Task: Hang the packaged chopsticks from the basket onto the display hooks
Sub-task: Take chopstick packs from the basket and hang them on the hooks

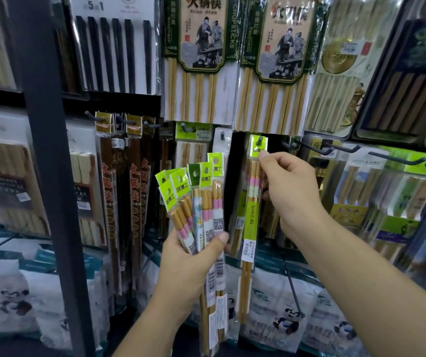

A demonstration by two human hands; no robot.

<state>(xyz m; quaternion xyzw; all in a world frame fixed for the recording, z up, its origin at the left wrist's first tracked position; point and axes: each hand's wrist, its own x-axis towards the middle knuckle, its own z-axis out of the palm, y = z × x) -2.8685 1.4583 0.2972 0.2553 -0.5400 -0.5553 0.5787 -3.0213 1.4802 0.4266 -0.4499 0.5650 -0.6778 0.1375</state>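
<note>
My left hand [192, 256] grips a fanned bundle of several chopstick packs [201, 202] with lime-green header cards, held upright in front of the display. My right hand [289, 186] pinches the top of one more chopstick pack [250, 217], just below its green header. That header's hole sits over a dark display hook [260, 140], and the pack hangs straight down from it. No basket is in view.
Empty dark hooks [340, 148] jut out to the right of the hung pack. Large bamboo chopstick packs [273, 73] hang above, dark brown ones [119, 189] to the left. A black shelf upright [46, 150] stands at the left. Panda-printed bags [281, 315] lie below.
</note>
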